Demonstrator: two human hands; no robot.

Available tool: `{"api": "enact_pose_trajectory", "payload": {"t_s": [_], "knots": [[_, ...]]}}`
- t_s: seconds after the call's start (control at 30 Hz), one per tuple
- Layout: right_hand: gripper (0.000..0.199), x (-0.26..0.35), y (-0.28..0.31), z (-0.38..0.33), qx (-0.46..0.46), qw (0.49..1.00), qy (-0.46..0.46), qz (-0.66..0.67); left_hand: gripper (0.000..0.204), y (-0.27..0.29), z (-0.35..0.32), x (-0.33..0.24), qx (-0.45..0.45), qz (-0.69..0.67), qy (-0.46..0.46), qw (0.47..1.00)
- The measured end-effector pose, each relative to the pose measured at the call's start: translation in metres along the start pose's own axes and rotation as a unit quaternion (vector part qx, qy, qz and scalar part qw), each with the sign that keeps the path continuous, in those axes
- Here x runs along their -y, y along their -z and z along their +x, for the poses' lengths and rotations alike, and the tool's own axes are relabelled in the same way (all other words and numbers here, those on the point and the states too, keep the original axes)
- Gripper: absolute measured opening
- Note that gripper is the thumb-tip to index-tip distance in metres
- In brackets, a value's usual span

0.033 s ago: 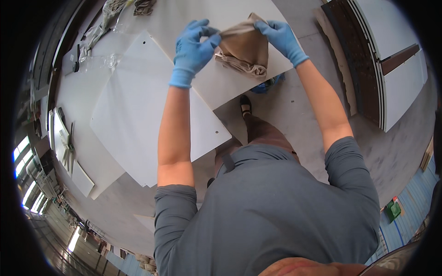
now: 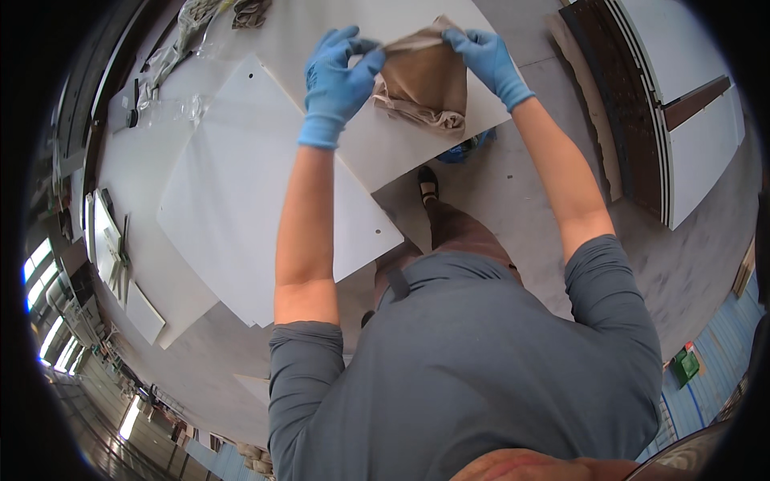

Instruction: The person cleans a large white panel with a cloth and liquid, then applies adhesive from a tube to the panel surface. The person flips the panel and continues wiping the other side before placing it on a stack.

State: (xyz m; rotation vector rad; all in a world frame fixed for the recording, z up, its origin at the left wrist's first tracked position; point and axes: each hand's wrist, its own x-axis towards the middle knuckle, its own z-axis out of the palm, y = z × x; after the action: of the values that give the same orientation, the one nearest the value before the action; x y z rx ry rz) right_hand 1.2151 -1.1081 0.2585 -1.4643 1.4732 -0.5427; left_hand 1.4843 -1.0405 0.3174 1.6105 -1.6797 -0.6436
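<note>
A tan folded cloth [image 2: 429, 76] is near the far end of the white table surface, its lower edge bunched and wrinkled. My left hand [image 2: 341, 80], in a blue glove, pinches its upper left corner between thumb and fingers. On the other side, my right hand [image 2: 488, 68], gloved the same way, grips the upper right corner. Between the two hands the cloth's top edge is pulled taut. A large white panel [image 2: 265, 184] with small holes near its corners lies on the table, to the left of the cloth.
Crumpled clear plastic [image 2: 188, 106] and bundled cloth [image 2: 251, 12] lie at the far left. On the right stand white and dark brown panels [image 2: 696, 160]. A blue bag [image 2: 467, 149] shows below the table edge. Smaller white boards [image 2: 144, 311] are at the left.
My left hand has shifted slightly away from me, along with the cloth's upper edge. My right hand has moved a little the same way, still gripping the cloth.
</note>
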Motion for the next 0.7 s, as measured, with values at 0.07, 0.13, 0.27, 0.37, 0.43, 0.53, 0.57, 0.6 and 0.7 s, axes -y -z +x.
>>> {"api": "enact_pose_trajectory", "payload": {"t_s": [0.07, 0.13, 0.27, 0.37, 0.43, 0.53, 0.57, 0.6, 0.7], "knots": [[0.040, -0.001, -0.004, 0.021, -0.103, 0.994, -0.002, -0.040, 0.050, -0.027, 0.017, -0.004, -0.176, 0.040, -0.072, 0.981], [0.029, -0.005, -0.002, 0.029, -0.280, 0.922, 0.109, -0.246, 0.063, -0.049, 0.014, -0.007, -0.223, 0.185, -0.065, 0.955], [0.048, -0.022, 0.010, -0.002, -0.337, 0.771, 0.316, -0.437, 0.059, -0.070, -0.018, -0.001, -0.116, 0.215, -0.147, 0.958], [0.033, -0.033, -0.008, -0.046, -0.172, 0.830, 0.367, -0.383, 0.050, -0.083, -0.059, 0.007, 0.015, 0.272, -0.142, 0.952], [0.023, -0.039, -0.018, -0.069, -0.111, 0.832, 0.379, -0.391, 0.038, -0.087, -0.079, 0.014, 0.010, 0.262, -0.147, 0.954], [0.015, -0.044, -0.028, -0.096, -0.082, 0.833, 0.389, -0.384, 0.023, -0.085, -0.105, 0.016, -0.016, 0.241, -0.159, 0.957], [0.013, -0.043, -0.029, -0.103, -0.074, 0.826, 0.404, -0.386, 0.025, -0.082, -0.113, 0.014, -0.012, 0.251, -0.162, 0.954], [0.011, -0.043, -0.028, -0.109, -0.072, 0.818, 0.423, -0.384, 0.027, -0.080, -0.119, 0.011, -0.013, 0.258, -0.170, 0.951], [0.018, -0.039, -0.026, -0.123, -0.060, 0.842, 0.408, -0.347, 0.038, -0.077, -0.127, 0.003, -0.019, 0.238, -0.138, 0.961]]}}
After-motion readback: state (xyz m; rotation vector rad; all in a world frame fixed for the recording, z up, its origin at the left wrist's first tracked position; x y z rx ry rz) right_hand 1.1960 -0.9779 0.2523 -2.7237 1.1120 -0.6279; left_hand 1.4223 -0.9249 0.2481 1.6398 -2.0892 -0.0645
